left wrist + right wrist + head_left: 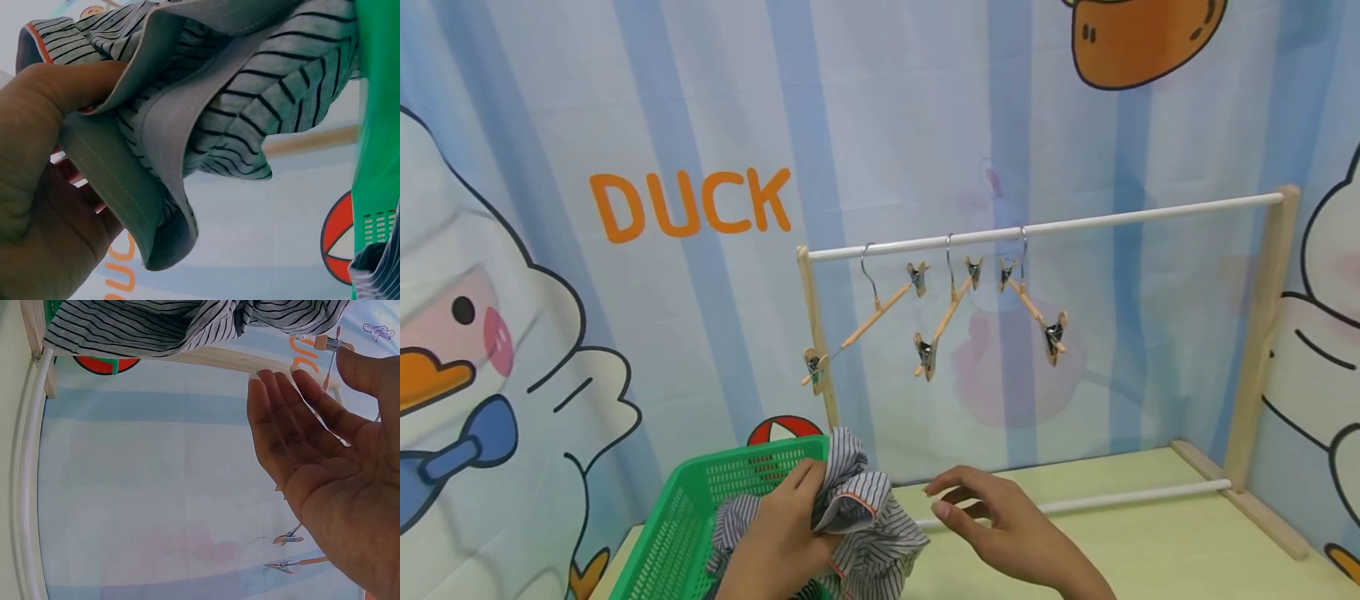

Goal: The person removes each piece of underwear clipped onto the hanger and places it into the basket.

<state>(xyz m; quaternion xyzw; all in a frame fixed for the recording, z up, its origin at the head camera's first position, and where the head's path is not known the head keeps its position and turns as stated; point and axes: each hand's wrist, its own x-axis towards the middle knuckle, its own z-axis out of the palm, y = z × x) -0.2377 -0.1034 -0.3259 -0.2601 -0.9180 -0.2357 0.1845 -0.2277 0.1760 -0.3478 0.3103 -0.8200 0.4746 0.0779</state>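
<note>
My left hand grips a bunched grey-and-white striped garment above the right side of a green basket. In the left wrist view, the thumb lies over the garment's fabric, with plain grey bands and a thin orange trim showing. Its exact kind is hidden by the folds. My right hand is held just right of the garment, apart from it, and in the right wrist view its palm holds nothing. More striped cloth lies inside the basket.
Behind the hands stands a rack with a white top rail, wooden posts and a low white bar. Clip hangers hang from the rail: a left one, a middle one and a right one. Beneath is a pale table.
</note>
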